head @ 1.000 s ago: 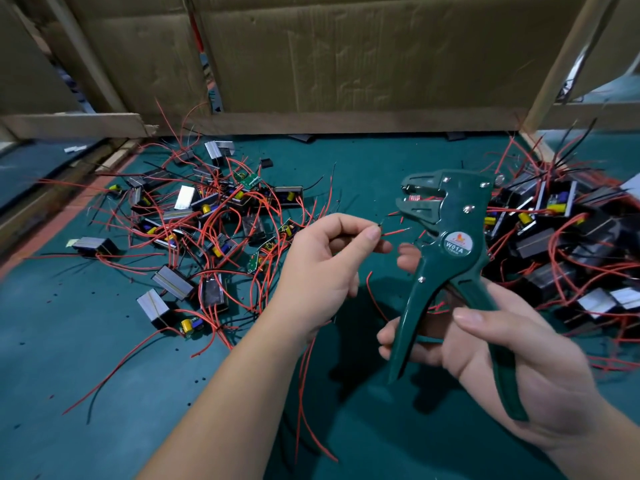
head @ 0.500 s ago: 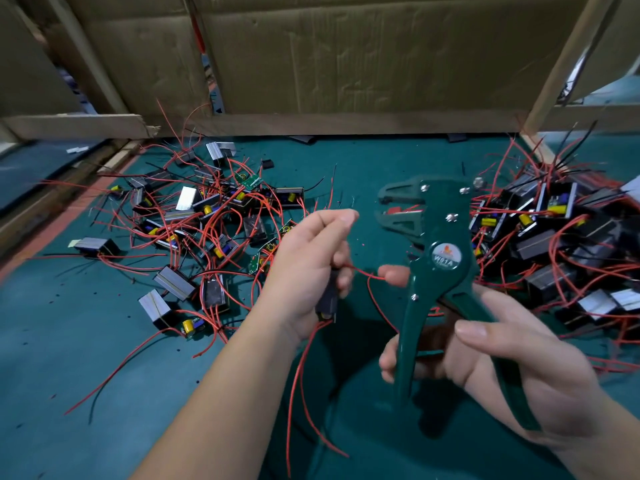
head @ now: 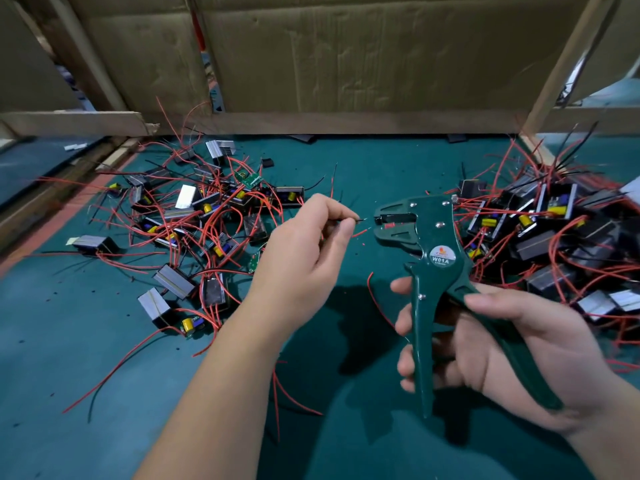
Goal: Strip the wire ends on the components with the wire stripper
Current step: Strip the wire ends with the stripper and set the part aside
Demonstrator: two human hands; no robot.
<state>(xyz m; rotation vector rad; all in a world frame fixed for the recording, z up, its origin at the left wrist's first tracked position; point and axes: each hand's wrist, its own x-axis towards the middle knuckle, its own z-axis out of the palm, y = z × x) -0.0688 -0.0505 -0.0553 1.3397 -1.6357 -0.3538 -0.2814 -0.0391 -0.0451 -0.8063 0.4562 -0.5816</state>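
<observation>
Currently: left hand (head: 304, 247) curled, pinching thin dark wire end (head: 360, 220) btwn thumb & forefinger, tip just short of wire stripper (head: 437, 252) mouth, not touching. Red leads (head: 277, 386) hanging from under same hand. Right hand (head: 512, 341) wrapped round both stripper handles, handles spread, tool upright, head aimed at left hand. Components (head: 207, 216) heaped beyond left hand; second heap (head: 554, 230) just behind right hand, all on green mat (head: 69, 341).

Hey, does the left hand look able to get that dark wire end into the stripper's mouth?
Probably yes. The left hand pinches the dark wire end level with the wire stripper, whose jaws stand open toward it. Nothing sits in the gap between; a red wire end pokes out just below.
</observation>
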